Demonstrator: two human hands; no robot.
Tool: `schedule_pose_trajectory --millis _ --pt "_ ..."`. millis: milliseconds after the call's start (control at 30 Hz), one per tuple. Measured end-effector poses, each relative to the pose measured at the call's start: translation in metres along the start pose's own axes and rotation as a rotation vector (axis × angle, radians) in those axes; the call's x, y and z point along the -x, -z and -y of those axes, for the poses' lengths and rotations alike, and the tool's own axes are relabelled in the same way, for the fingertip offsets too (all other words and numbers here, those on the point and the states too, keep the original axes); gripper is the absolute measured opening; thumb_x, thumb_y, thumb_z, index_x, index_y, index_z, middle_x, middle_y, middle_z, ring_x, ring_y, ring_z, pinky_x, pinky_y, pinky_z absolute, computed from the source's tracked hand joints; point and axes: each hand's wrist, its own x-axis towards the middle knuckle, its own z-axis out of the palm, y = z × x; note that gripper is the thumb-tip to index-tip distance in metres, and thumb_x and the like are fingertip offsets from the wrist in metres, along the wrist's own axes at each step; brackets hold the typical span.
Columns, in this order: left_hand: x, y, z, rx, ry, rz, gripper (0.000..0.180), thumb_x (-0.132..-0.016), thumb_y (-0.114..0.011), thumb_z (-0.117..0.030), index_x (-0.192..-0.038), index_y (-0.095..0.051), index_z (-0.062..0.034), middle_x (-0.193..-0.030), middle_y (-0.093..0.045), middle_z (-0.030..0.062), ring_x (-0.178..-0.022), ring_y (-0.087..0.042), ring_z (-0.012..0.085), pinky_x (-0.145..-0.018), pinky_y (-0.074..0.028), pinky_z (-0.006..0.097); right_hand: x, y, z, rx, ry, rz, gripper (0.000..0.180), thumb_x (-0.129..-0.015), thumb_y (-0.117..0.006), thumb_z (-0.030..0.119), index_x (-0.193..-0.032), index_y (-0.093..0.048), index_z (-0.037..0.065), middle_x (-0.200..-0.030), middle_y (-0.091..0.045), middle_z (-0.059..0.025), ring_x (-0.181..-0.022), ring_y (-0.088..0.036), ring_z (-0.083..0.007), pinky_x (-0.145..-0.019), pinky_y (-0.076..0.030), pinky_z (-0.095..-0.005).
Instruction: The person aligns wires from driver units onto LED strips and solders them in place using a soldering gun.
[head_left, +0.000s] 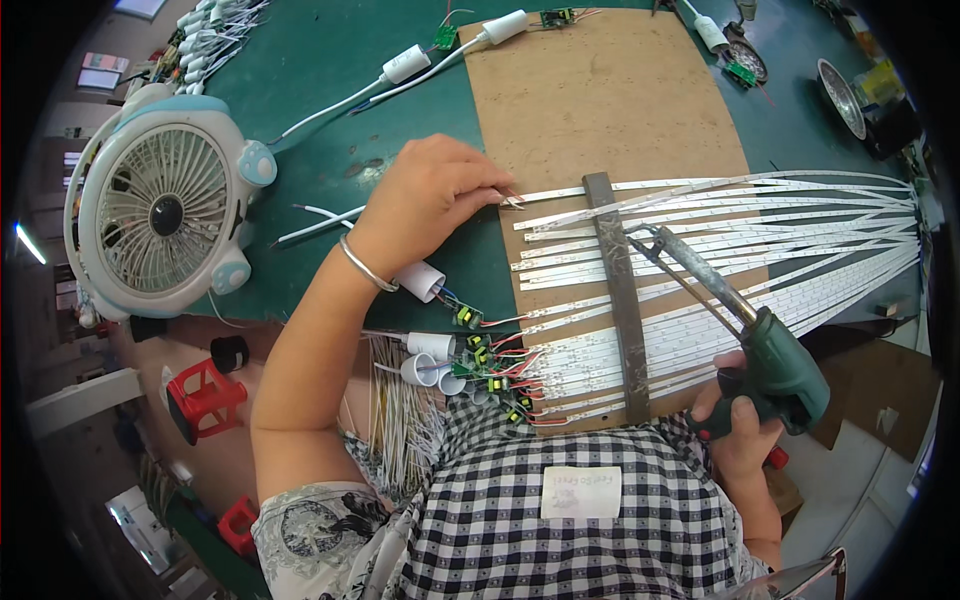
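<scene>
My left hand (430,195) is closed in a pinch at the left end of the farthest white LED strip (560,192); the fingertips partly hide that end. In my right hand (742,420) is a green soldering gun (785,370), gripped by its handle. Its metal tip reaches left and away, over the strips beside a dark metal bar (625,320). That bar lies across several LED strips (690,330) on a brown board (600,100). At the near strips' left ends, red and white wires join small green circuit boards (480,355).
A white and blue fan (165,215) stands at the left on the green table (330,100). White lamp-base housings with cables (405,65) lie at the far side. A metal bowl (840,98) is at the far right. Red stools (205,395) stand on the floor at the left.
</scene>
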Motion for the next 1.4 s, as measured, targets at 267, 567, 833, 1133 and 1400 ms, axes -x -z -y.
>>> schedule_pose_trajectory --millis 267,567,833,1133,1400 --pt "-0.007 0.006 0.0 0.031 -0.02 0.09 0.016 -0.079 -0.069 -0.01 -0.095 -0.071 -0.0099 -0.086 -0.062 0.0053 -0.086 -0.057 0.0253 -0.076 -0.047 0.036 0.002 -0.002 0.0 0.069 -0.022 -0.005 0.061 -0.085 -0.064 0.03 -0.127 -0.04 -0.007 -0.109 -0.057 -0.0166 -0.061 -0.058 -0.017 -0.054 -0.049 -0.0285" --pt "-0.021 0.017 0.0 0.094 0.056 0.299 0.008 -0.079 -0.066 -0.012 -0.083 -0.065 -0.0053 -0.084 -0.059 0.0087 -0.083 -0.056 0.0269 -0.073 -0.046 0.036 0.002 -0.006 -0.001 0.043 -0.023 -0.011 0.062 -0.085 -0.065 0.029 -0.13 -0.039 -0.006 -0.111 -0.057 -0.0167 -0.061 -0.058 -0.0167 -0.053 -0.048 -0.0274" --pt "-0.002 0.028 -0.041 0.543 0.371 0.365 0.007 -0.078 -0.06 -0.011 -0.079 -0.059 -0.0045 -0.08 -0.056 0.0086 -0.079 -0.056 0.0216 -0.072 -0.045 0.032 0.002 -0.006 0.001 0.046 -0.045 -0.025 0.064 -0.085 -0.067 0.031 -0.13 -0.039 -0.005 -0.11 -0.057 -0.0165 -0.061 -0.058 -0.0168 -0.053 -0.048 -0.0277" --pt "0.031 -0.001 -0.072 -0.004 0.2 0.244 0.007 -0.071 -0.067 -0.012 -0.073 -0.06 -0.0122 -0.072 -0.055 0.0007 -0.073 -0.052 0.0226 -0.069 -0.035 0.036 0.004 -0.003 0.001 0.027 -0.117 0.056 0.064 -0.084 -0.067 0.027 -0.132 -0.037 -0.004 -0.111 -0.058 -0.0182 -0.059 -0.059 -0.0201 -0.052 -0.05 -0.0296" --pt "0.034 -0.002 -0.069 0.008 0.169 0.159 0.008 -0.069 -0.067 -0.01 -0.073 -0.061 -0.0125 -0.071 -0.056 0.0002 -0.073 -0.053 0.0212 -0.072 -0.034 0.036 0.006 -0.002 0.003 0.08 -0.155 0.128 0.061 -0.086 -0.066 0.027 -0.131 -0.039 -0.004 -0.113 -0.058 -0.018 -0.062 -0.06 -0.0198 -0.056 -0.05 -0.0292"
